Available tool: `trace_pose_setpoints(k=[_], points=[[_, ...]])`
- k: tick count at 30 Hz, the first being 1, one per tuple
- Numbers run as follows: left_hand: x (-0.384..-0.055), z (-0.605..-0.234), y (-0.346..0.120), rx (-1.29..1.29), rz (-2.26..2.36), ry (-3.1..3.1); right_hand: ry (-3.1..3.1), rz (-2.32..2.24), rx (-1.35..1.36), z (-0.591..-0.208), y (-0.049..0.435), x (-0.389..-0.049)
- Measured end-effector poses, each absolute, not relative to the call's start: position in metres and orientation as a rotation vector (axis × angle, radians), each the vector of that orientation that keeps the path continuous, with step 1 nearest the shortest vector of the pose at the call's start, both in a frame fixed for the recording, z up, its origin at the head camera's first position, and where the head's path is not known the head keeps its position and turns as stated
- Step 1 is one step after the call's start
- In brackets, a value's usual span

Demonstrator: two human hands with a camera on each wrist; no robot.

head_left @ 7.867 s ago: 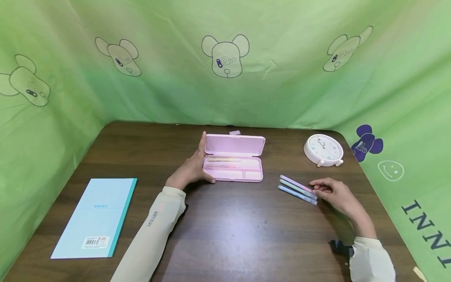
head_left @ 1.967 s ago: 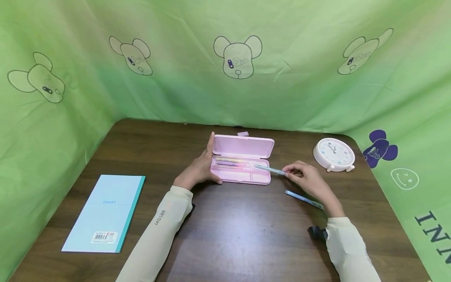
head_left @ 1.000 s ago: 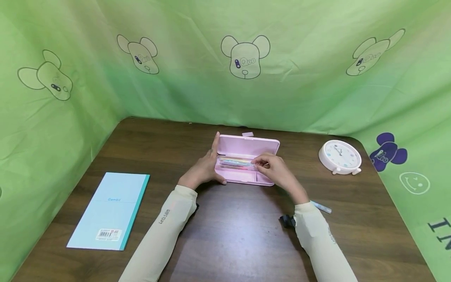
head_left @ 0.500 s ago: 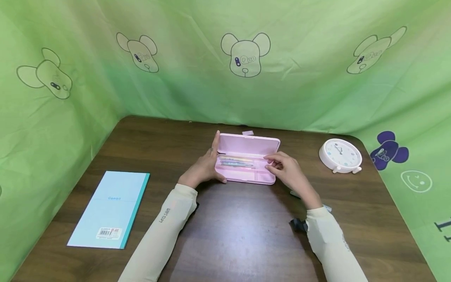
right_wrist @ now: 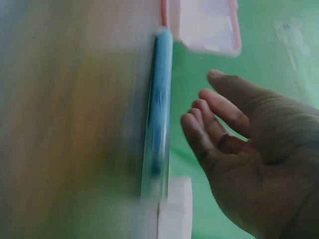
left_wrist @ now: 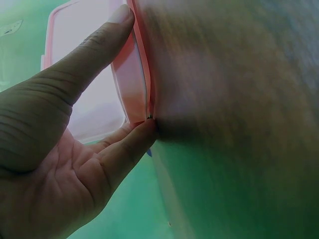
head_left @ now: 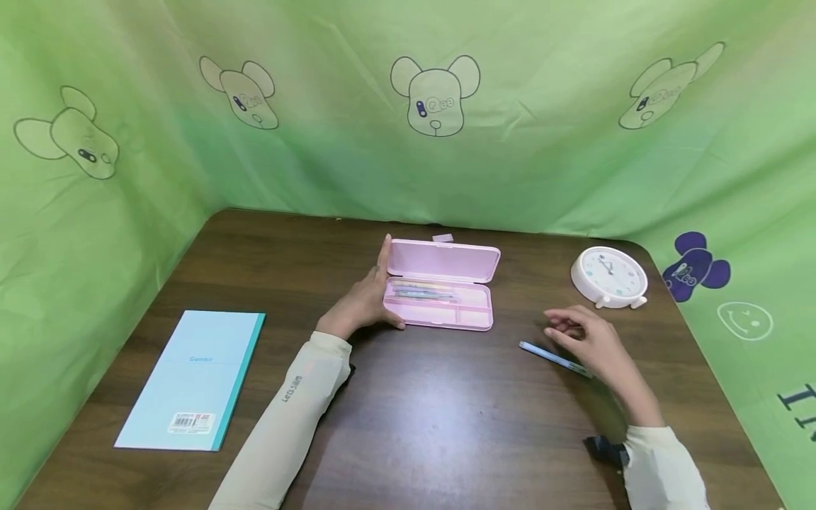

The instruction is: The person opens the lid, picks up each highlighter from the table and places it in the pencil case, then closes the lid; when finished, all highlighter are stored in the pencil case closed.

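Observation:
A pink pencil case (head_left: 474,315) lies on the table with its lid raised; several slim pens (head_left: 421,291) rest in its back compartment. My left hand (head_left: 360,301) holds the case's left end, the thumb at the front corner and the fingers along the side and lid. In the left wrist view, the thumb (left_wrist: 94,55) lies against the case's edge and a fingertip touches near the hinge. One blue pen (head_left: 551,357) lies on the table to the right. Just above it hovers my right hand (head_left: 593,340), loosely bent and holding nothing; in the right wrist view a gap separates fingers and pen.
A white round clock (head_left: 610,276) stands at the back right. On the left lies a light blue notebook (head_left: 191,382). A small pinkish block (head_left: 443,238) sits behind the case, near the green curtain (head_left: 510,163) that surrounds the table.
Two of the three pens from the right have gone into the pencil case. My right hand has drawn back from the case to the blue pen; my left has stayed on the case.

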State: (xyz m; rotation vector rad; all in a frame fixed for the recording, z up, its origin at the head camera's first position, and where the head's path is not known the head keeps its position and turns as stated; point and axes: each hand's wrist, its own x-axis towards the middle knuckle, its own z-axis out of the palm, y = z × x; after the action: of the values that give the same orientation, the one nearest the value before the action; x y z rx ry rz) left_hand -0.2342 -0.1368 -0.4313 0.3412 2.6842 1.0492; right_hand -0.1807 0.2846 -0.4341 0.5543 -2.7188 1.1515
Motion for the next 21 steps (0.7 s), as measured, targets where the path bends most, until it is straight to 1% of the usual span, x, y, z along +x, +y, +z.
trace_pose_setpoints(k=[5,10,11,15,21], points=[[-0.246,-0.456,-0.141,0.372,1.059,2.718,-2.776,1.166,0.537,-0.438,0.32,-0.159],[-0.232,-0.443,-0.143,0.405,1.103,2.698,-2.821,1.223,0.532,-0.444,0.341,-0.144],[-0.231,-0.441,-0.143,0.402,1.11,2.694,-2.828,1.233,0.537,-0.445,0.344,-0.143],[-0.241,-0.457,-0.144,0.41,1.088,2.732,-2.844,1.301,0.562,-0.447,0.349,-0.142],[-0.247,-0.46,-0.142,0.393,1.077,2.725,-2.931,1.334,0.514,-0.444,0.348,-0.138]])
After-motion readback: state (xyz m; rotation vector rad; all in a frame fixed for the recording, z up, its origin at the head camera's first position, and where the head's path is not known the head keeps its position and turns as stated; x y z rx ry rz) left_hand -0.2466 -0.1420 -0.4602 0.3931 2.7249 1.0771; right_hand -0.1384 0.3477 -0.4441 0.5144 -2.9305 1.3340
